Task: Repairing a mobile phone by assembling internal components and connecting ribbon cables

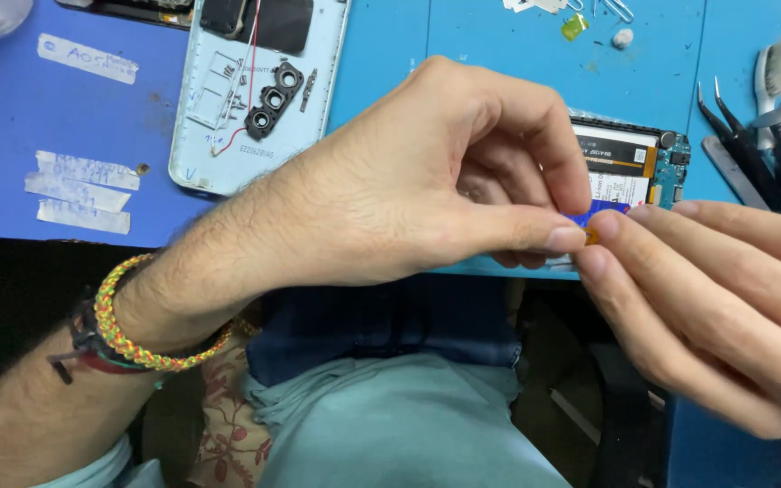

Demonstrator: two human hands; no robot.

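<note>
My left hand (427, 181) and my right hand (716, 298) meet fingertip to fingertip above the front edge of a blue work mat (463, 45). Between them they pinch a tiny orange-tipped part with a blue strip (597, 213); most of it is hidden by the fingers. Behind the hands lies an opened phone body (630, 163) showing its battery and circuit board. A pale phone back cover (255, 90) with a black camera frame and a red wire lies to the left on the mat. A braided bracelet (137, 348) circles my left wrist.
Black tweezers and other hand tools (752, 145) lie at the right edge. White tape strips (79, 190) are stuck on the mat at the left. Small bits and paper clips (603, 23) sit at the top. My lap fills the lower middle.
</note>
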